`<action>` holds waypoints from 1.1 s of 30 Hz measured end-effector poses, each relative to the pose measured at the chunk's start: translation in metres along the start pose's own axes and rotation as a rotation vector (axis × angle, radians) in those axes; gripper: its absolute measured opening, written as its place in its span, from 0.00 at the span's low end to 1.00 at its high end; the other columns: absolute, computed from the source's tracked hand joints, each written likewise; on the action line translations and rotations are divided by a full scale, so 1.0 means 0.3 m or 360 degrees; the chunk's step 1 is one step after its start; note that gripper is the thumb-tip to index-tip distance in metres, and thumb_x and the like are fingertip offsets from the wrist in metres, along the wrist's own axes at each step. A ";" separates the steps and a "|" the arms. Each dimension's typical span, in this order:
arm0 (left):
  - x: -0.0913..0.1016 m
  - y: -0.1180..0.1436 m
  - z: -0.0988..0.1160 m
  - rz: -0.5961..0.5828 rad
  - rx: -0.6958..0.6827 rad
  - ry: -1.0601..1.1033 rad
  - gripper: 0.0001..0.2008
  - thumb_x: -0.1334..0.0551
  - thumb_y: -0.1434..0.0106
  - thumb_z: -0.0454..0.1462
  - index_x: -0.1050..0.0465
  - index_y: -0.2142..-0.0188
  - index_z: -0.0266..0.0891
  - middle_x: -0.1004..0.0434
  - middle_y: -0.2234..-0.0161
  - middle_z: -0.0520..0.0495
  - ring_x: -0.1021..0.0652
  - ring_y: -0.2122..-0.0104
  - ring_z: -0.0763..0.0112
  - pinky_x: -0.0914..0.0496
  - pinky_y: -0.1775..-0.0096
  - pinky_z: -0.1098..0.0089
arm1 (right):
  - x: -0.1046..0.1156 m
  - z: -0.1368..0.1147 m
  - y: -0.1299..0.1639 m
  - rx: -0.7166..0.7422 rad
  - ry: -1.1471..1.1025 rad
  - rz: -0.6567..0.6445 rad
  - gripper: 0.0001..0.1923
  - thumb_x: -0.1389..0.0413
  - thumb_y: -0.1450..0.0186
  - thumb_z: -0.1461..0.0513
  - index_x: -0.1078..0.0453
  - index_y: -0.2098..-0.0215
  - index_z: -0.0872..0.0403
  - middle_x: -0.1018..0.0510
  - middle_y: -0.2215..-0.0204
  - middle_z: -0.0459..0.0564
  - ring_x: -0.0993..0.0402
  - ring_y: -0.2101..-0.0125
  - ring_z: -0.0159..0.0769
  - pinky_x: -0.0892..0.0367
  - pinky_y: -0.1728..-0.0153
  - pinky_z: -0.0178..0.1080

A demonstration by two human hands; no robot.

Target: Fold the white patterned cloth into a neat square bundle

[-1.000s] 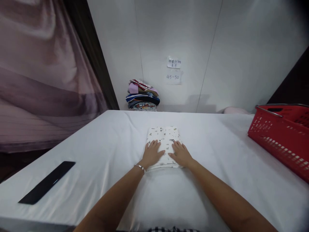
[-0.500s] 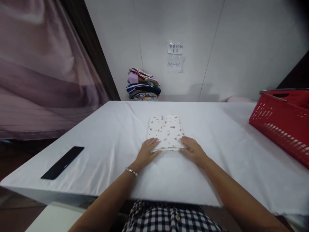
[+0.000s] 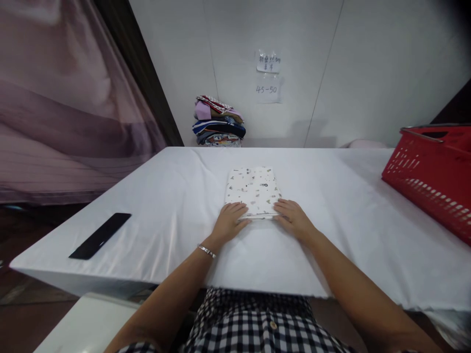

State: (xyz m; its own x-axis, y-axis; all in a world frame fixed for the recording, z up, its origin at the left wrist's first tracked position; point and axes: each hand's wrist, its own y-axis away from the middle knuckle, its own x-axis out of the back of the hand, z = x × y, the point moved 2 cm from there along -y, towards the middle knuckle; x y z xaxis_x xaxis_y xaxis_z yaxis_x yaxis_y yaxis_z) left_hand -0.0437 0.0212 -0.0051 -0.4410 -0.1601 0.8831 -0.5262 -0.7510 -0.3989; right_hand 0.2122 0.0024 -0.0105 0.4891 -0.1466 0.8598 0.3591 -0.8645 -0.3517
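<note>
A folded white cloth with small printed figures (image 3: pixel 253 190) lies flat in the middle of the white-covered table (image 3: pixel 176 206). My left hand (image 3: pixel 228 224), with a bracelet on the wrist, rests on the table with its fingertips on the cloth's near left corner. On the other side, my right hand (image 3: pixel 293 220) lies with its fingers touching the near right corner. Both hands are flat, fingers spread a little, gripping nothing.
A red plastic basket (image 3: pixel 430 169) stands at the table's right edge. A long black flat object (image 3: pixel 100 235) lies near the left front corner. A stack of folded clothes (image 3: pixel 218 121) sits by the wall behind the table. Pink curtain hangs at left.
My hands have slid back from the top of the cloth to its near edge. The camera has pulled back, so the table's front edge and my checked shirt now show.
</note>
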 end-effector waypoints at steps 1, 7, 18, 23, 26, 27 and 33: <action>0.004 -0.008 0.012 0.0020 -0.0017 0.0004 0.20 0.44 0.37 0.47 0.31 0.50 0.43 0.30 0.47 0.47 0.35 0.45 0.65 0.44 0.44 0.60 | -0.001 -0.011 -0.006 0.0006 0.0011 0.0000 0.21 0.54 0.35 0.52 0.32 0.48 0.50 0.30 0.47 0.49 0.44 0.42 0.43 0.50 0.43 0.50; -0.003 -0.066 0.076 0.0014 -0.0110 0.0054 0.15 0.48 0.34 0.44 0.29 0.54 0.44 0.27 0.53 0.48 0.30 0.53 0.67 0.38 0.50 0.62 | -0.018 -0.056 -0.048 0.0015 0.0048 0.0000 0.18 0.55 0.33 0.55 0.30 0.51 0.50 0.27 0.50 0.48 0.40 0.44 0.38 0.51 0.43 0.45; -0.035 -0.073 0.079 0.0087 -0.0117 0.0030 0.14 0.50 0.33 0.40 0.26 0.65 0.42 0.25 0.64 0.49 0.29 0.63 0.68 0.35 0.56 0.63 | -0.033 -0.044 -0.044 0.0357 -0.0016 0.0348 0.13 0.53 0.33 0.61 0.28 0.57 0.52 0.22 0.60 0.52 0.29 0.56 0.39 0.37 0.51 0.48; -0.040 -0.064 0.075 0.0113 -0.0158 0.0064 0.12 0.47 0.34 0.42 0.28 0.60 0.42 0.26 0.62 0.47 0.29 0.61 0.67 0.36 0.55 0.62 | -0.025 -0.041 -0.030 0.0408 -0.0010 0.0259 0.13 0.50 0.34 0.58 0.30 0.54 0.51 0.23 0.57 0.52 0.30 0.54 0.41 0.36 0.52 0.49; -0.042 -0.062 0.074 0.0099 -0.0164 0.0044 0.14 0.45 0.36 0.45 0.29 0.57 0.42 0.26 0.60 0.46 0.29 0.60 0.65 0.35 0.57 0.62 | -0.018 -0.039 -0.024 0.0442 -0.0013 0.0215 0.16 0.47 0.36 0.56 0.32 0.51 0.52 0.24 0.55 0.53 0.31 0.53 0.42 0.36 0.52 0.49; -0.043 -0.063 0.074 0.0096 -0.0163 0.0032 0.14 0.45 0.36 0.45 0.29 0.57 0.42 0.26 0.60 0.46 0.29 0.60 0.64 0.35 0.58 0.62 | -0.017 -0.039 -0.024 0.0441 -0.0016 0.0216 0.16 0.47 0.36 0.57 0.32 0.51 0.52 0.24 0.55 0.53 0.31 0.53 0.42 0.36 0.52 0.49; -0.039 -0.072 0.085 0.0116 -0.0128 -0.0017 0.11 0.46 0.35 0.42 0.27 0.60 0.42 0.26 0.63 0.47 0.29 0.62 0.66 0.35 0.60 0.64 | -0.025 -0.046 -0.034 0.0389 -0.0018 0.0314 0.12 0.51 0.34 0.60 0.29 0.56 0.51 0.23 0.59 0.51 0.29 0.56 0.39 0.34 0.53 0.47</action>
State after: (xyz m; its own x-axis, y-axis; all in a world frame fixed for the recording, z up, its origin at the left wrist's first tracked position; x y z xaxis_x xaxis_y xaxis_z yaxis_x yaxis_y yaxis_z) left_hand -0.0086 0.0231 -0.0006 -0.4727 -0.2193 0.8535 -0.5499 -0.6834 -0.4802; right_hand 0.1940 0.0057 -0.0084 0.5768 -0.2937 0.7622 0.4358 -0.6785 -0.5913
